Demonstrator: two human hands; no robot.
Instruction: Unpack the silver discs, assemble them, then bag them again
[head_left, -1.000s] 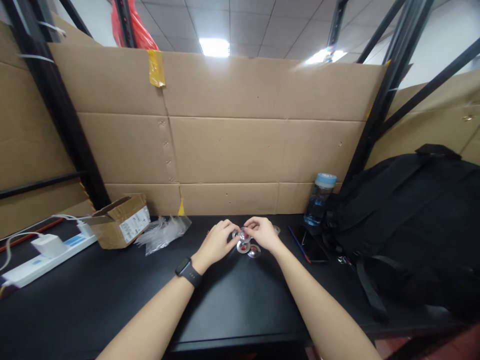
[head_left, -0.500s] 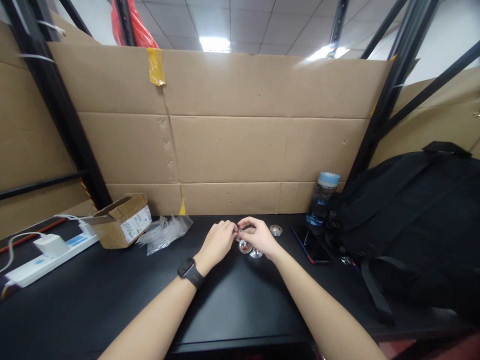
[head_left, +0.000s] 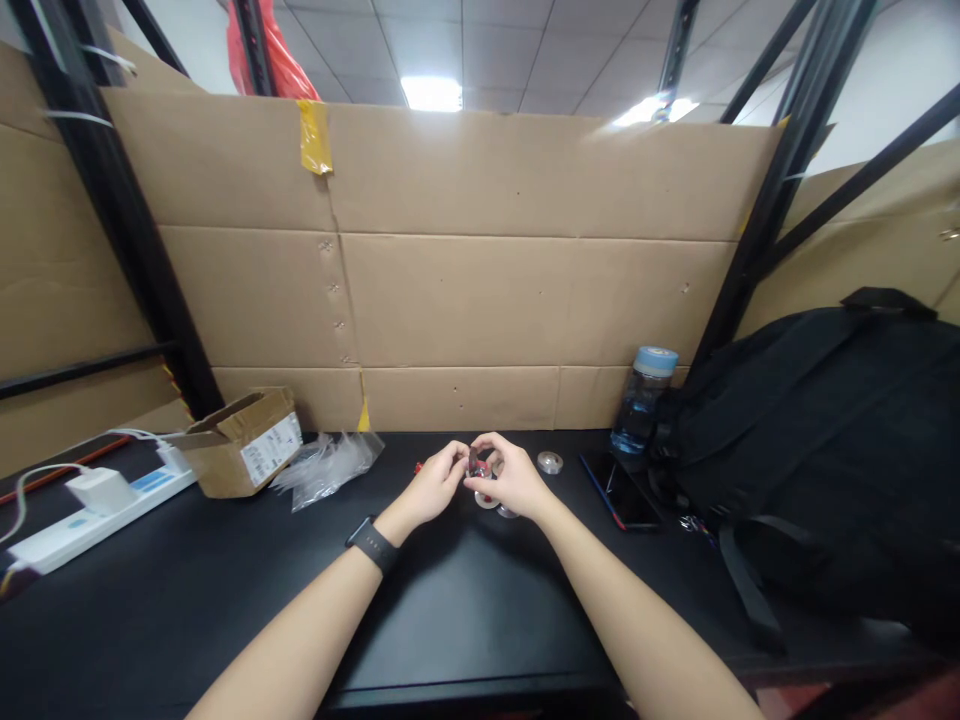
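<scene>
We're looking at a bright scene, lit from overhead by a white ceiling panel (head_left: 432, 94), blown out, and a second light (head_left: 655, 110) flaring at upper right. A soft sheen spreads over the black table (head_left: 480, 620), with faint shadows below the forearms. We see wide-angle stretching toward the edges, and fine detail between the fingers is smeared and soft.

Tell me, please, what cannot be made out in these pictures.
Head view:
- Small piece between left hand and right hand: mostly behind fingers.
- Clear discs below the right hand: partly covered by it.
- Label print on cardboard box: too small.
- Box's inside: hidden by its walls.
- Black backpack: cut off by right edge.
</scene>
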